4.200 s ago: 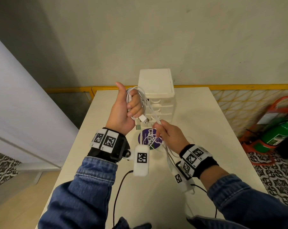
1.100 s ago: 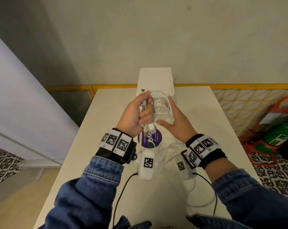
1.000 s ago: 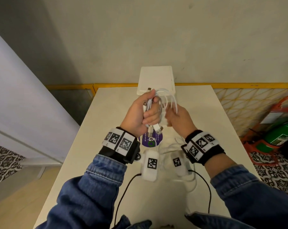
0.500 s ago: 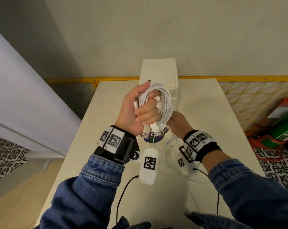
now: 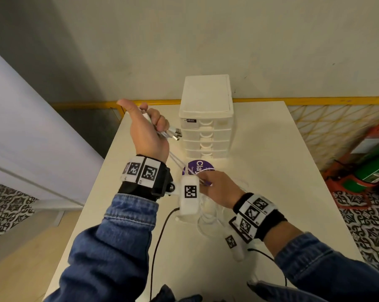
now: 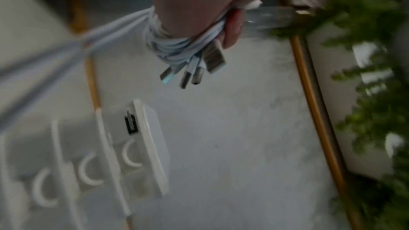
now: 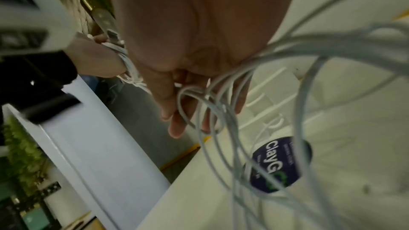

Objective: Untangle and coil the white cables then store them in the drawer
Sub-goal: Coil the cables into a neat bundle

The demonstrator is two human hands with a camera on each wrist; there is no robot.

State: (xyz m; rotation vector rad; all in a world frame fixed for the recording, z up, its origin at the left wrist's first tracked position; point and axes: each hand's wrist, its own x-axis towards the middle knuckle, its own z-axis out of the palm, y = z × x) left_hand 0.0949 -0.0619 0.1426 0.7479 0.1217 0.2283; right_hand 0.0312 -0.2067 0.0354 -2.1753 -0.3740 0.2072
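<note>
My left hand (image 5: 153, 125) is raised left of the white drawer unit (image 5: 206, 127) and grips a bundle of white cables (image 6: 177, 48) wound round it. Several USB plugs (image 5: 175, 134) stick out of the fist toward the drawers. Taut strands (image 5: 179, 164) run from that hand down to my right hand (image 5: 208, 182), which pinches them low over the table, near the purple sticker (image 5: 198, 168). Loose white loops (image 5: 206, 219) lie on the table under my right wrist and drape over its fingers (image 7: 177, 111). All drawers look closed.
The white table (image 5: 271, 192) ends at a yellow rail (image 5: 314, 100) by the wall. A green fire extinguisher (image 5: 375, 171) stands on the floor at the right. A pale panel (image 5: 21, 127) lies to the left. Black wrist-camera leads (image 5: 158, 247) trail toward me.
My left hand has swung left, away from the drawer front, with the cable bundle. My right hand has dropped toward me, and the strands between the hands are now drawn out straight.
</note>
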